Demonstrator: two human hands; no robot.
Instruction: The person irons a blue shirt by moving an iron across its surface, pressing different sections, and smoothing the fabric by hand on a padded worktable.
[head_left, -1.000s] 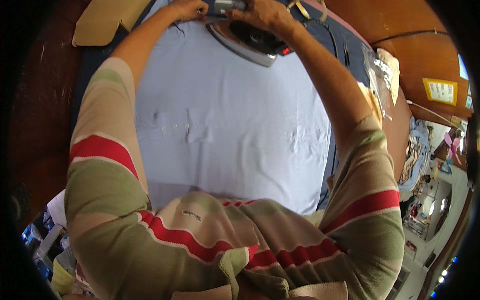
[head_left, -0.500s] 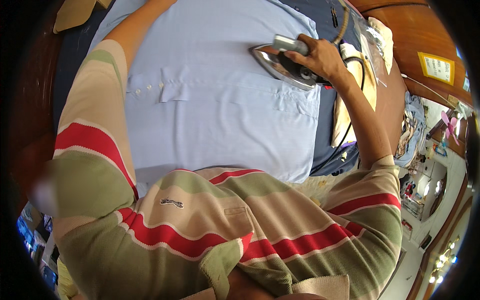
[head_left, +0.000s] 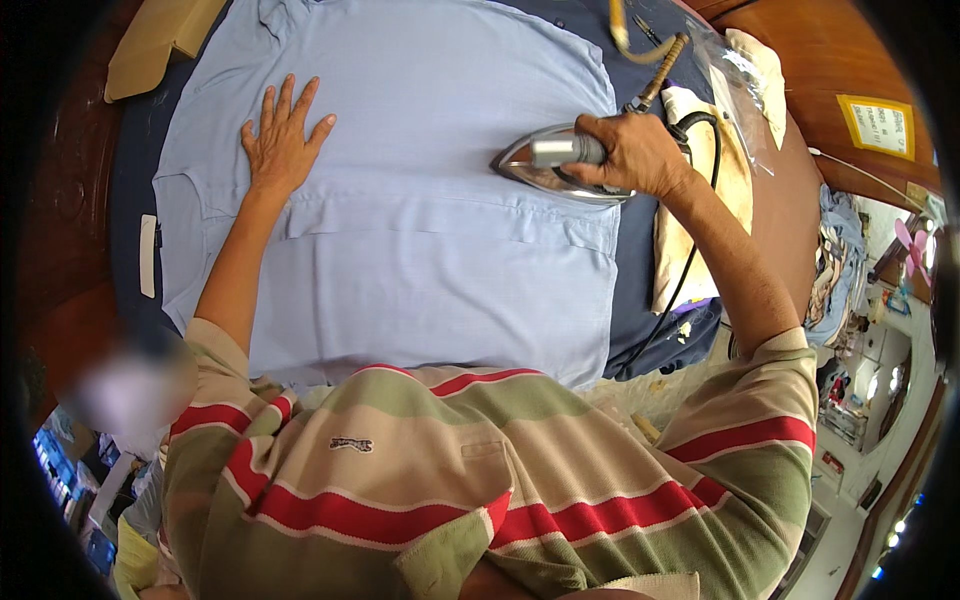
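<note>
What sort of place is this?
Probably a home or small pressing workshop: a light blue garment lies spread over a dark cloth, the right hand grips an iron over it, and what looks like piled clothing sits off to the right.

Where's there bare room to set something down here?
The brown surface between the cream cloth and clothes heap; a narrow dark patch between cardboard and white strip. Crowded: beside the iron, with right hand, hose and cream cloth.

Left hand (head_left: 280, 152) now flat on blue garment (head_left: 430, 115)
</note>
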